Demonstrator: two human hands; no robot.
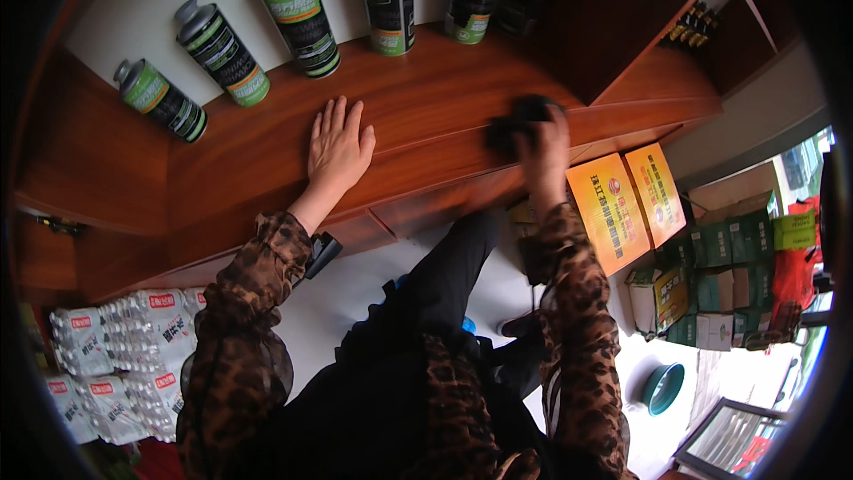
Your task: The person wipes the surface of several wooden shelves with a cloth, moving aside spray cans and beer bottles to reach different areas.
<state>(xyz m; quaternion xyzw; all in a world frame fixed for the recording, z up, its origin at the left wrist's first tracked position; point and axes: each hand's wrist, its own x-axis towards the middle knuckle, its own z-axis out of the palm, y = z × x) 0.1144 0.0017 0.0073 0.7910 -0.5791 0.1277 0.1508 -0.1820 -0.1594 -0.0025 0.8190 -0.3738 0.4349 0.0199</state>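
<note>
My left hand rests flat on a reddish-brown wooden shelf, fingers slightly apart and holding nothing. Toward the shelf's right end, my right hand grips a dark cloth against the front edge. Motion blurs both the hand and the cloth, so the cloth's exact shape is unclear. Behind my hands, several green-and-black metal cans stand in a row along the back panel. The nearest to my left hand is one can with a grey cap; another can stands to its right.
Yellow cartons stand below the shelf at right, with stacked green boxes beyond. A teal basin sits on the pale floor. Shrink-wrapped bottle packs are piled at lower left. A wooden partition rises at the shelf's right.
</note>
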